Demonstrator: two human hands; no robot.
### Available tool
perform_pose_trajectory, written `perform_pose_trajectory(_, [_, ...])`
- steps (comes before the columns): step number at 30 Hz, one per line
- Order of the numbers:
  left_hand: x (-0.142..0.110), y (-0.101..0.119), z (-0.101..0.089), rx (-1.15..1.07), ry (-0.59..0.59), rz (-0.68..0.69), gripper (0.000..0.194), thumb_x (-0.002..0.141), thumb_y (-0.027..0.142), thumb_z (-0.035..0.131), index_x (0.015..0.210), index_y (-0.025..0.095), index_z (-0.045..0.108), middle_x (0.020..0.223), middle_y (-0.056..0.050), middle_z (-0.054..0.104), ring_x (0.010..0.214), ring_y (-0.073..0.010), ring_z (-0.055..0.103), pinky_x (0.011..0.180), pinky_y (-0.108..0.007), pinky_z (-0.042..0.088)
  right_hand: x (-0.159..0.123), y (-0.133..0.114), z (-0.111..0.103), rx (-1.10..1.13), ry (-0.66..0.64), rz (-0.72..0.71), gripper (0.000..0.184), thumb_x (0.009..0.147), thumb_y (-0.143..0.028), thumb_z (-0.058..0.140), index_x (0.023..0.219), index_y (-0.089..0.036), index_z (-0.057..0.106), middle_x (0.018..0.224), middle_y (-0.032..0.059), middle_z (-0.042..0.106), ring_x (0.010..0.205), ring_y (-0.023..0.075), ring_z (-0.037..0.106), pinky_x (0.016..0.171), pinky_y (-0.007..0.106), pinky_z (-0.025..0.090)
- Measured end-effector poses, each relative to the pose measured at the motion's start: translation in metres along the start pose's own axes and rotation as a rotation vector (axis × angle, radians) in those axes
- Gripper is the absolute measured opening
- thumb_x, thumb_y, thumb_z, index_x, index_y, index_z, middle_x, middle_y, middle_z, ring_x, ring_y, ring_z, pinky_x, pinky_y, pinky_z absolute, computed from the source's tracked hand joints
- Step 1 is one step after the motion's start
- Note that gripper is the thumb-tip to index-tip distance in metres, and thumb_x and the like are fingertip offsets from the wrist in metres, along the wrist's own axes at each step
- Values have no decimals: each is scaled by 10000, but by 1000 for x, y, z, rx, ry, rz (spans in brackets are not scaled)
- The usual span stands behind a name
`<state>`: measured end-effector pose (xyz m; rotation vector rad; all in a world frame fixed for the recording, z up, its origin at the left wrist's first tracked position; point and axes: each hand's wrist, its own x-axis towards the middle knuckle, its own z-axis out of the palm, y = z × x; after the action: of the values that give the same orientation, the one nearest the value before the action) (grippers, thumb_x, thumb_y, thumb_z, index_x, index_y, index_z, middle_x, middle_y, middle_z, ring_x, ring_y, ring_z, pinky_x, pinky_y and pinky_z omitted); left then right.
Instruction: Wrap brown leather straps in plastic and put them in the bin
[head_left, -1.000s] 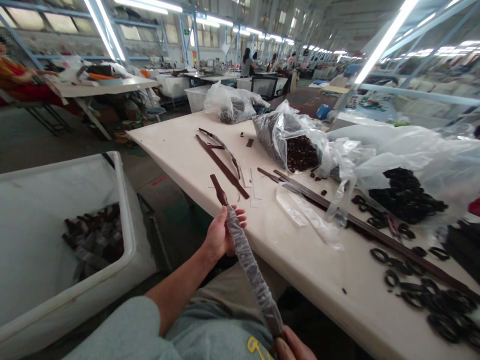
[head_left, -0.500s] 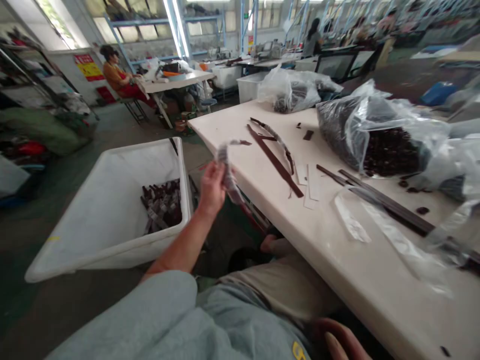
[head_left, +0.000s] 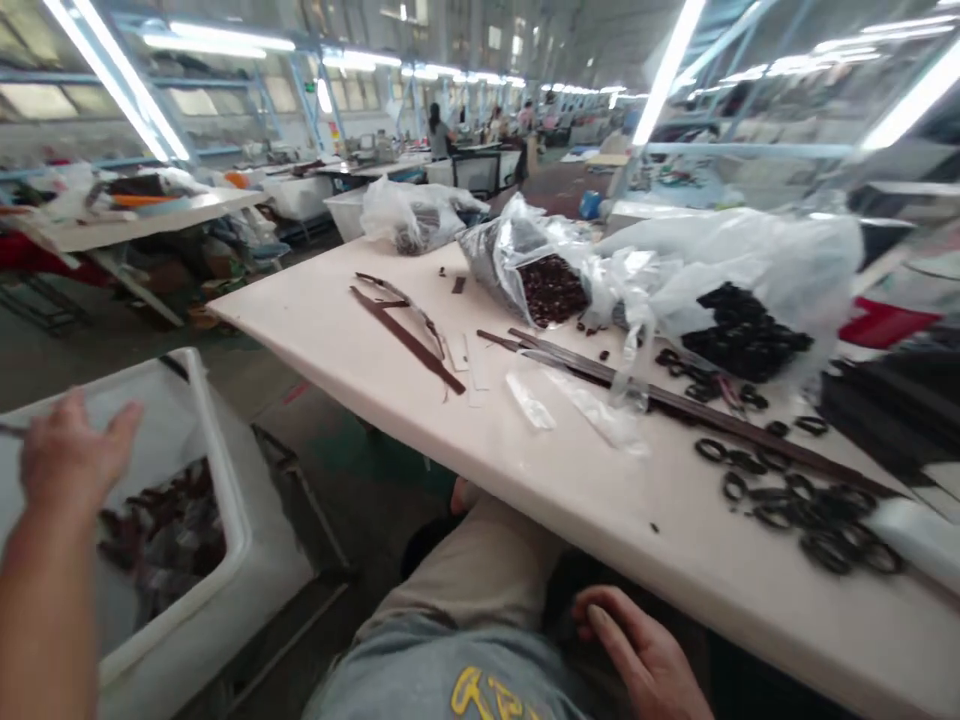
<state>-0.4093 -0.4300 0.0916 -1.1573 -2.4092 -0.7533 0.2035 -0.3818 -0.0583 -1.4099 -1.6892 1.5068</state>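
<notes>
Pale table lies right. Left hand, grip empty, spreads above a bin; right hand curls loosely, contents unclear.

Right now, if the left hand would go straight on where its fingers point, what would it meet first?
Probably the far rim of the white bin, seen just ahead of the left hand; depth is unclear, so it might pass above.

The left hand hovers, fingers spread, over a white bin holding brown strips; the right hand curls loosely near the table.
</notes>
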Motion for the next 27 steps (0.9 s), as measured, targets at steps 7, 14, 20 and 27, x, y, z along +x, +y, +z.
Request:
perform_pose_trajectory(7, [-131, 217, 135, -345, -461, 921, 841, 896, 714, 375, 1530, 166, 305, 1541, -176, 413, 1409, -370, 380, 1164, -531, 265, -10, -35, 11, -80, -20, -86, 272, 975, -368, 469, 902, -182, 654, 842, 37, 677, 763, 170, 628, 707, 263, 490])
perform_pose_trajectory(14, [-178, 313, 142, -320, -702, 1144, 887, 839, 704, 521, 1512, 147, 367, 1527, -196, 426, 1422, -337, 369, 1195, -514, 123, -32, -21, 6, -112, 34, -60, 271, 979, -359, 463, 896, -189, 656, 856, 38, 680, 795, 181, 622, 735, 271, 469])
perform_pose_trajectory(20, [-157, 280, 135, -243, -706, 1153, 849, 847, 698, 514, 1497, 166, 395, 1521, -172, 446, 1414, -307, 388, 1205, -489, 73, -35, 10, 8, -98, 10, -17, 339, 988, -441, 438, 891, -195, 650, 834, 30, 675, 773, 181, 611, 709, 266, 468])
perform_pose_trajectory(27, [-187, 318, 135, -472, -828, 1012, 960, 727, 684, 683, 1497, 186, 401, 1541, -213, 394, 1440, -365, 337, 1199, -535, 86, -14, -6, 23, -144, -34, -88, 292, 971, -392, 454, 884, -198, 654, 830, 27, 682, 773, 179, 622, 710, 258, 462])
